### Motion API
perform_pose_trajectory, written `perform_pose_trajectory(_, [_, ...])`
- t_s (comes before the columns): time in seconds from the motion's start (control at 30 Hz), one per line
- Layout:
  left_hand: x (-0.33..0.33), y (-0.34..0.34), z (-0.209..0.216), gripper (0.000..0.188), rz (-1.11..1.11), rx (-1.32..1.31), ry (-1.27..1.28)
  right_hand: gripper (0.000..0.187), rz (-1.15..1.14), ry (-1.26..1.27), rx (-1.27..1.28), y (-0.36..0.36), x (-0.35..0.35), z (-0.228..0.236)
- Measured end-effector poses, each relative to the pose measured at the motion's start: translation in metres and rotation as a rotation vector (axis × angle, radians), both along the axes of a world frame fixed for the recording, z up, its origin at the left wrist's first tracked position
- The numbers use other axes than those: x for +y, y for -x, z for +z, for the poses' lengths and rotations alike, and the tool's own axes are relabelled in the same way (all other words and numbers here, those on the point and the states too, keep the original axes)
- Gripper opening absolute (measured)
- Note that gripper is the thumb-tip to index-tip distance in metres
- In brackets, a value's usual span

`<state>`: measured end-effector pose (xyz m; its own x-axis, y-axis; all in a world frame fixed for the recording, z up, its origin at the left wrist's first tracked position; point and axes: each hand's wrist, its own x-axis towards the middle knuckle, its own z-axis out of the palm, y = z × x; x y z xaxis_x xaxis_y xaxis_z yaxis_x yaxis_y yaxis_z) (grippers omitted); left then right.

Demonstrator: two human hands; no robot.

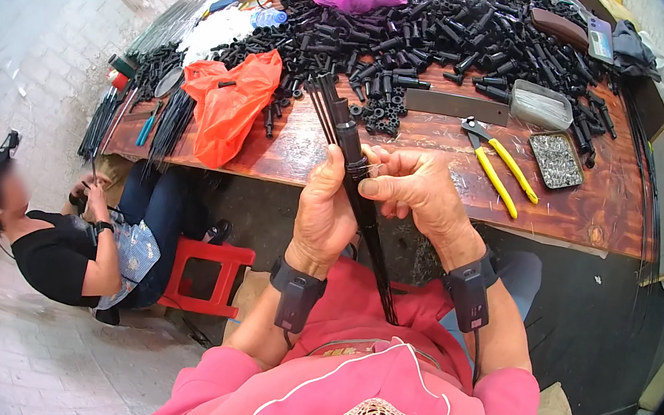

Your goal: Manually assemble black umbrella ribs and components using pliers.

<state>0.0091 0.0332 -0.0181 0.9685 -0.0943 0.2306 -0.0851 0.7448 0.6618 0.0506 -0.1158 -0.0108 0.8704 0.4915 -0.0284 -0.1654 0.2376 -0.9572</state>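
Note:
A black umbrella frame (374,250), a bundle of thin ribs around a black plastic runner, slants from my lap up to the table's front edge. My left hand (322,213) is closed around its upper part, thumb upright along the ribs. At the runner, my right hand (422,188) pinches a fine wire (374,166) between thumb and forefinger; its other fingers curl beside the frame. Part of the wire is hidden by the fingers. Several rib ends fan out to the upper left of the runner.
Black plastic parts (427,33) heap across the wooden table (288,158). Yellow-handled pliers (500,166), a tin of small metal pieces (556,158), a box of wires (541,106) and an orange bag (232,102) lie nearby. A co-worker (55,252) sits at left by a red stool (206,276).

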Motion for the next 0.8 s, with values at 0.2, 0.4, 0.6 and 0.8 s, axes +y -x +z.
perform_pose_trajectory(0.2, [0.004, 0.006, 0.005, 0.044, 0.068, 0.055, -0.092, 0.039, -0.098, 0.032, -0.178, -0.004, -0.002, -0.004])
perform_pose_trajectory(0.4, [0.001, 0.011, 0.018, 0.052, -0.069, 0.052, -0.249, 0.06, 0.042, 0.113, -0.319, -0.02, -0.015, 0.01])
perform_pose_trajectory(0.6, [-0.002, 0.012, 0.012, 0.056, -0.176, 0.052, -0.299, 0.017, 0.368, -0.164, -0.003, -0.014, -0.023, 0.024])
perform_pose_trajectory(0.8, [-0.02, 0.012, -0.006, 0.064, -0.284, -0.074, -0.012, 0.027, 0.227, -0.153, -0.513, -0.02, -0.016, 0.003])
